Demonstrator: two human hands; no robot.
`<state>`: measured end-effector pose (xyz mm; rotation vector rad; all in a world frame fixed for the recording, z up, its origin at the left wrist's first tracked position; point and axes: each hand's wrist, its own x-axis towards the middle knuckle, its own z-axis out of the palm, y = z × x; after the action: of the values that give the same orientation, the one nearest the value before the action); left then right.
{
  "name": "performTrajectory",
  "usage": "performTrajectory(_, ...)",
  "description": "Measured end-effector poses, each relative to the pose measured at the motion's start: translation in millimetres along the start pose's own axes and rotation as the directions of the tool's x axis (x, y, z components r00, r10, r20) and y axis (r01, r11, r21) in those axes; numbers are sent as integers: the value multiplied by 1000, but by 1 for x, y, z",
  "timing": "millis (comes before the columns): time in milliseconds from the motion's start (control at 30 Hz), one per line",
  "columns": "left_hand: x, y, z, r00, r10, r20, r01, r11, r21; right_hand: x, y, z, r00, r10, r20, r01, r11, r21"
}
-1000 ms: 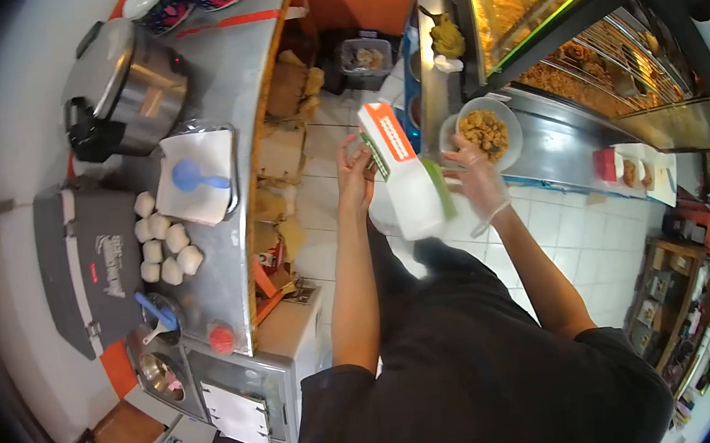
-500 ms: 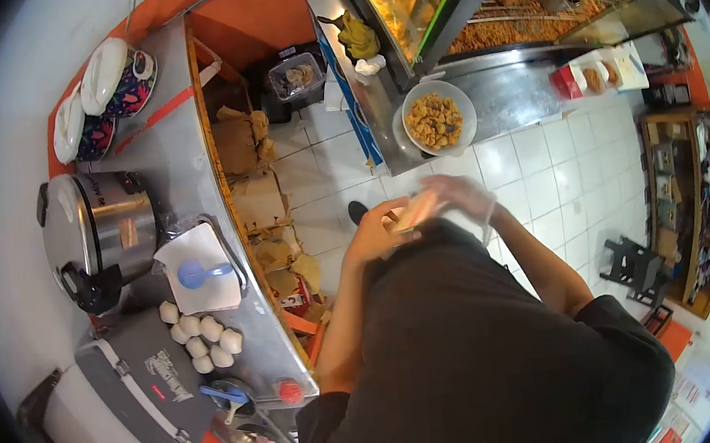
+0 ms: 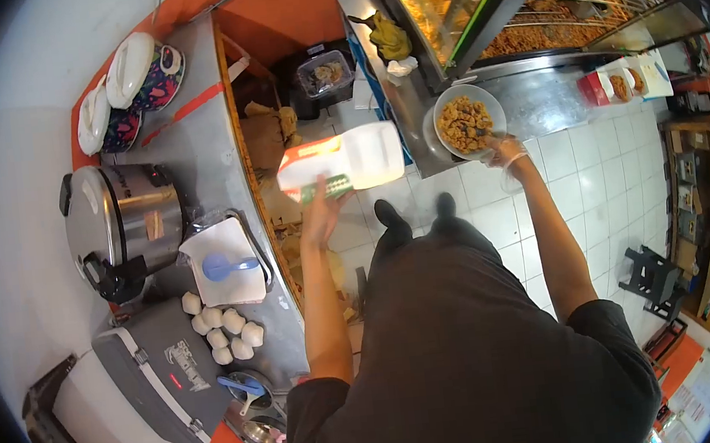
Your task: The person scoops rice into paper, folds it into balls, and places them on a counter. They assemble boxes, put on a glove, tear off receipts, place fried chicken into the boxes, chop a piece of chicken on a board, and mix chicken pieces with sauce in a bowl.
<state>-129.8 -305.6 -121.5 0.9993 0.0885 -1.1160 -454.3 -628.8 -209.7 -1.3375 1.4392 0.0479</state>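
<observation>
My left hand [image 3: 320, 216] grips an unfolded paper food box [image 3: 374, 155] from below, its white inside facing up and orange and green print on its side. At the near right rim of a pale bowl [image 3: 489, 102], my right hand [image 3: 507, 154] is closed with its fingers over the fried crumbly food [image 3: 461, 124]. A clear plastic glove shows around its wrist. What those fingers pinch, if anything, is too small to make out. The bowl stands on the metal counter's front edge, below the glass warmer.
A lit food warmer [image 3: 556, 6] stands over the metal counter [image 3: 536, 101], with filled boxes [image 3: 615, 85] at its right. On the left counter are a large cooker [image 3: 136, 208], a blue scoop [image 3: 227, 266] and several white wrapped bundles [image 3: 232, 323]. A black stool [image 3: 651, 274] stands at right.
The box, folded between both hands earlier, is now opened out in my left hand, which moved left. My right hand has let go of it and moved up to the bowl.
</observation>
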Motion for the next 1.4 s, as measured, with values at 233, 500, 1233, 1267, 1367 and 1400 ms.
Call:
performTrajectory(233, 20, -29, 26, 978, -10, 208, 22, 998, -54, -48, -32, 8, 847, -530, 24, 525, 832, -180)
performTrajectory(500, 8, -6, 96, 896, 23, 443, 118, 950, -289, -182, -165, 70, 390, -902, -187, 716, 425, -554)
performTrajectory(1233, 13, -20, 107, 889, 124, 441, 157, 823, -547, -203, -158, 61, 528, -711, -465, 839, 521, 157)
performTrajectory(1267, 13, -22, 104, 893, 129, 430, 152, 814, -560, -200, -153, 56, 529, -710, -465, 838, 522, 156)
performTrajectory(1367, 9, -17, 85, 901, 161, 402, 97, 829, -550, -178, -125, 33, 685, -511, -520, 720, 584, 375)
performTrajectory(1400, 6, -13, 77, 905, 186, 383, 49, 848, -527, -171, -113, 27, 683, -507, -526, 722, 580, 377)
